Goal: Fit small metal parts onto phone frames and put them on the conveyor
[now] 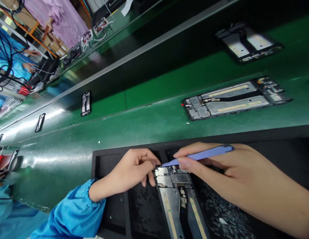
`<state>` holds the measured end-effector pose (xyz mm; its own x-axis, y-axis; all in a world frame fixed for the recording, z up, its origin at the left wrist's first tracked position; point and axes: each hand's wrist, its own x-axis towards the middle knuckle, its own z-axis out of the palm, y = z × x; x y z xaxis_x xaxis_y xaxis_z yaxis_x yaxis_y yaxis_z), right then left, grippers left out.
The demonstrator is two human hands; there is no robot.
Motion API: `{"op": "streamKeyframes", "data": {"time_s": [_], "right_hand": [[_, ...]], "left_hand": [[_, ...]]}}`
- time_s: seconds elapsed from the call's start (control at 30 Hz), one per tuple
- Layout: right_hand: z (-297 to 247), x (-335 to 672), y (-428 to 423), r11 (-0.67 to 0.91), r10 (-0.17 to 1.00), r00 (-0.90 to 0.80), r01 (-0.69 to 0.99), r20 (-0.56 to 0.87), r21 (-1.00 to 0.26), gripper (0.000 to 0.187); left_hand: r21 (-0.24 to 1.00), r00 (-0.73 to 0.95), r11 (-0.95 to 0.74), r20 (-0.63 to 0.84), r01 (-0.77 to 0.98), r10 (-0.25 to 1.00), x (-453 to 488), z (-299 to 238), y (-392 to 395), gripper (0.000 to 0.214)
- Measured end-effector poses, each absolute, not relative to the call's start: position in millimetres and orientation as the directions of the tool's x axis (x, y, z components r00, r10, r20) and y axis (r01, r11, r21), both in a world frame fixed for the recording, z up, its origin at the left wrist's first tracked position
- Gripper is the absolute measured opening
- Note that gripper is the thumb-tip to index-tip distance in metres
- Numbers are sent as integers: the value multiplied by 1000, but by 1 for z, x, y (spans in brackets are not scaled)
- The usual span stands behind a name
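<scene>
An opened phone [174, 199], its inner boards and a black ribbon cable bare, lies tilted over a black compartment tray [93, 172]. My left hand [134, 167] grips its upper left corner, thumb and forefinger pinched at the edge and the other fingers curled along the side. Blue tweezers [206, 153] are held between the thumb and fingers of my right hand [226, 169]. Their tips meet the phone's top edge, right beside my left fingertips. Whatever is at the tips is too small to make out. Many small dark parts [224, 212] fill the tray compartment under my right hand.
Another opened phone [234, 99] lies on the green bench [114, 127] beyond the tray. Further phones rest on the belt [139, 89], including one at the upper right [249, 43] and one at left [86, 103]. Co-workers [64, 20] are at the far side and left.
</scene>
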<state>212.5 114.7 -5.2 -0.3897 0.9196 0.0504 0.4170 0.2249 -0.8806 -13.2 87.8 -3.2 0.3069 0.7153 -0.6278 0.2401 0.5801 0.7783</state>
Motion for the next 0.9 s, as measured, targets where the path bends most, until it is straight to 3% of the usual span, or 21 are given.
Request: {"op": "streamKeyframes", "data": {"time_s": [0.1, 0.3, 0.53, 0.67, 0.9], "right_hand": [[-8, 213, 114, 217, 906, -419, 355, 53, -909, 27], [-25, 218, 108, 251, 921, -378, 405, 88, -879, 24], [-27, 223, 104, 207, 931, -363, 438, 38, -875, 28], [-29, 225, 103, 219, 933, -356, 431, 58, -875, 22], [-25, 222, 103, 161, 938, -346, 450, -5, -878, 30]], "left_hand": [[780, 318, 588, -625, 216, 713, -14, -3, 86, 16], [817, 242, 501, -567, 286, 787, -16, -8, 74, 19], [811, 241, 86, -270, 578, 932, -15, -2, 68, 23], [782, 313, -86, -145, 618, 939, -16, 0, 68, 24], [799, 252, 38, -234, 600, 939, -11, -2, 68, 15]]}}
